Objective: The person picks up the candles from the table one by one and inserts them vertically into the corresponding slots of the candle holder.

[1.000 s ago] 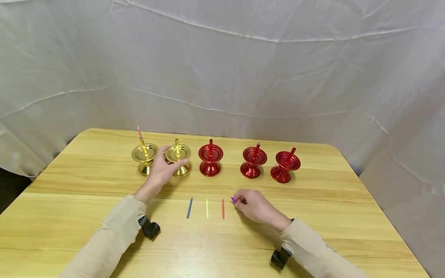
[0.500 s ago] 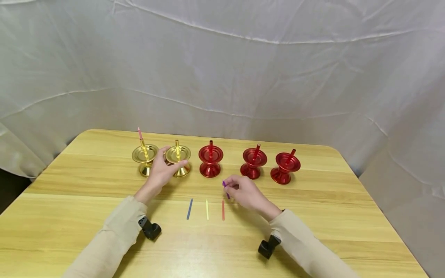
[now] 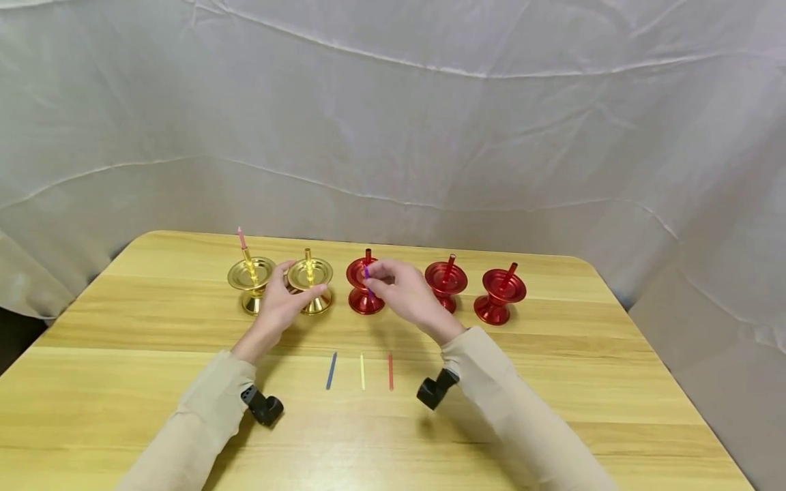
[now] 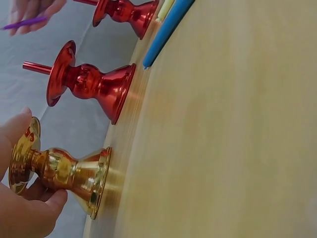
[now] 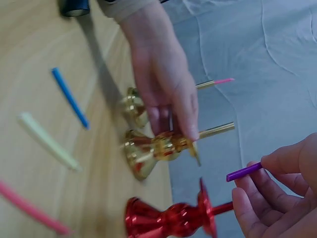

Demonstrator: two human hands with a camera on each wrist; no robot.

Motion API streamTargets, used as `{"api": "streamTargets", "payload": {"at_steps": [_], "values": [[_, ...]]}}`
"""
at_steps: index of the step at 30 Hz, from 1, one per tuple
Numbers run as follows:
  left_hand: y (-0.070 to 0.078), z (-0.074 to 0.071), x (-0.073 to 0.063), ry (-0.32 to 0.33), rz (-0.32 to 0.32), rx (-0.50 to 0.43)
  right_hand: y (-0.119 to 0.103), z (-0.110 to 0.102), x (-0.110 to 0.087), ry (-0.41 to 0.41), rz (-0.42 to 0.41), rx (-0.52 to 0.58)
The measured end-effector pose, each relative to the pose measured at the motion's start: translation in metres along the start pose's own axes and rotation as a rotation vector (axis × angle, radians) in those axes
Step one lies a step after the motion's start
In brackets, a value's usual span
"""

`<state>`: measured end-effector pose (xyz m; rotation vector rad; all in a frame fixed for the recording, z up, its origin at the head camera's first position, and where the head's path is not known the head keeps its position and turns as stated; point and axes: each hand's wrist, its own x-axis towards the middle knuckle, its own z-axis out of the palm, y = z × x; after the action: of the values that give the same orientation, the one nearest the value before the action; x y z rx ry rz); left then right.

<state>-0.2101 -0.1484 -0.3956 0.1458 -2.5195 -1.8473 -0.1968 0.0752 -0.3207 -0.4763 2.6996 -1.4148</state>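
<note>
My left hand (image 3: 279, 303) grips the second gold candle holder (image 4: 67, 171), thumb at its dish and fingers about its stem. This holder's tube (image 5: 218, 130) has no candle in it. Between the thumb and fingers of my right hand (image 3: 405, 290) is a thin purple candle (image 5: 243, 172), pinched and raised in front of the middle red candle holder (image 3: 367, 300). At the far left stands another gold candle holder (image 3: 252, 274) with a pink candle (image 3: 241, 237) upright in its tube.
Two more red candle holders, one partly behind my right hand (image 3: 447, 276) and one at the right (image 3: 500, 293), stand on the wooden table (image 3: 245, 443). Nearer lie a blue candle (image 3: 331, 370), a yellow candle (image 3: 362, 372) and a red candle (image 3: 390, 372). A pale cloth (image 3: 393, 123) hangs behind.
My right hand has lifted the purple candle from the table and carried it left and away from me to the middle red holder. My left hand has stayed at the gold holder.
</note>
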Motion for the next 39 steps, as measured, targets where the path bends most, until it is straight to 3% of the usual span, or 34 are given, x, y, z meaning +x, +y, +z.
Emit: {"api": "streamTargets", "payload": {"at_steps": [12, 18, 39], "values": [[0.0, -0.003, -0.001, 0.007, 0.014, -0.004, -0.035, 0.014, 0.041, 0.032, -0.082, -0.032], [0.0, -0.002, -0.002, -0.005, 0.006, -0.078, -0.046, 0.021, 0.056, 0.04, -0.098, 0.0], [0.002, 0.003, -0.001, -0.012, 0.006, -0.104, -0.055, 0.042, 0.082, 0.065, -0.046, 0.088]]}}
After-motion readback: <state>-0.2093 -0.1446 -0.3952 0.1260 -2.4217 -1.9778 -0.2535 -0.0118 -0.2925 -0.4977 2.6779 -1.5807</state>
